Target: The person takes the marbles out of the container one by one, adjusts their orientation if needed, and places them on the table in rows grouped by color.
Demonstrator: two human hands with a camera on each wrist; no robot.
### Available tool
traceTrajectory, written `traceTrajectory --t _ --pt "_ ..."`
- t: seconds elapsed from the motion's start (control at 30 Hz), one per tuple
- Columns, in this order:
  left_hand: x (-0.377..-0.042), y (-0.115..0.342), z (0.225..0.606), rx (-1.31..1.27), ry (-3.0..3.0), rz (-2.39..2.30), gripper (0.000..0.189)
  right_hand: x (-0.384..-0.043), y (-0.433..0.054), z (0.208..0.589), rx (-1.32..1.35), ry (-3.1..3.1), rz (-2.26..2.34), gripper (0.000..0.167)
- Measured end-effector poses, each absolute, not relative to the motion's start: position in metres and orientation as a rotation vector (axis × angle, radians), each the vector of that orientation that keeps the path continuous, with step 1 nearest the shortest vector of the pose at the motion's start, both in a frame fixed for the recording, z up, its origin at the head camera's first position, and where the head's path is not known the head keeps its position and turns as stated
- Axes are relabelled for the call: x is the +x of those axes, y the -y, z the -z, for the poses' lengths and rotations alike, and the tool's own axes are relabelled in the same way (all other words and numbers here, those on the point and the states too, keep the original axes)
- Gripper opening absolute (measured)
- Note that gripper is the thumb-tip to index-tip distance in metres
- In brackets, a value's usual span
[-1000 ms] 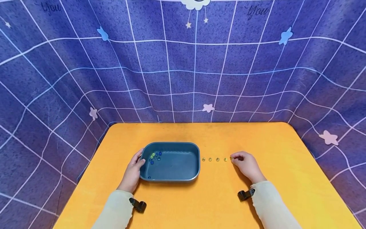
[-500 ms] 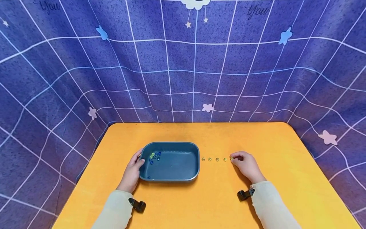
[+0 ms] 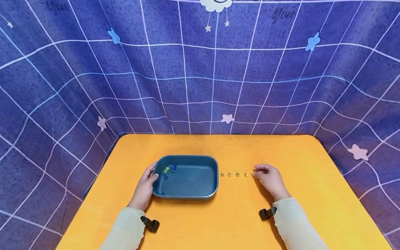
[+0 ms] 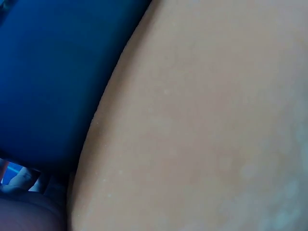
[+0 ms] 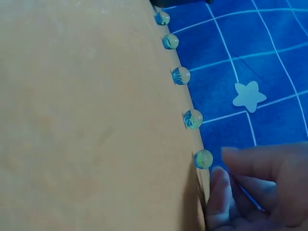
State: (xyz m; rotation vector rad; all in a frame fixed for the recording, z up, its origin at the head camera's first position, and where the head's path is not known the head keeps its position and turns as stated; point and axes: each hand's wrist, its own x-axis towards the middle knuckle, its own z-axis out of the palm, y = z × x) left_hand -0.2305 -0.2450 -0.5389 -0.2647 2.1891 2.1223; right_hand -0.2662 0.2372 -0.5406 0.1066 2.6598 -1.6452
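A dark blue-grey plastic tub (image 3: 190, 180) stands on the orange table. My left hand (image 3: 144, 187) grips its left end, the thumb over the rim and the fingers along the outer wall. Blue and yellowish-green marbles (image 3: 169, 171) lie inside, mostly bunched near that end. To the right of the tub, a row of yellowish clear marbles (image 3: 237, 174) runs across the table. My right hand (image 3: 271, 181) is at the row's right end, thumb and forefinger parted just beside the last marble (image 5: 203, 159). In the right wrist view a small gap shows between that marble and the fingertips.
The table (image 3: 200, 225) has rounded far corners. Behind it and on both sides hangs a purple-blue curtain (image 3: 200, 90) with a grid and stars. Black wrist cameras (image 3: 150, 224) sit on both cuffs.
My right thumb and forefinger have parted and let go of the last marble, which stays at the end of the row. The left hand and the tub have not moved.
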Motion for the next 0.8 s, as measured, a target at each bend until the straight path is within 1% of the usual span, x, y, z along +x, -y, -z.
traceTrajectory --t 0.1,0.17,0.33,0.5,0.7,0.8 --pt "-0.230 0.244 0.540 -0.268 -2.189 -2.120 0.053 -0.263 -0.233 0.531 0.149 -2.639 1.717 0.032" --pt "-0.231 0.244 0.541 -0.272 -2.192 -2.120 0.053 -0.260 -0.228 0.522 0.127 -2.650 1.742 0.033" --pt "-0.230 0.245 0.540 -0.290 -2.202 -2.124 0.053 -0.257 -0.204 0.504 -0.035 -2.720 1.766 0.027" --pt "-0.230 0.244 0.539 -0.290 -2.199 -2.122 0.053 -0.256 -0.175 0.495 -0.217 -2.764 1.770 0.019" --pt "-0.231 0.244 0.538 -0.297 -2.204 -2.114 0.053 -0.252 -0.143 0.488 -0.399 -2.690 1.824 0.016" --pt "-0.231 0.244 0.539 -0.292 -2.204 -2.116 0.053 -0.252 -0.128 0.487 -0.473 -2.659 1.812 0.018"
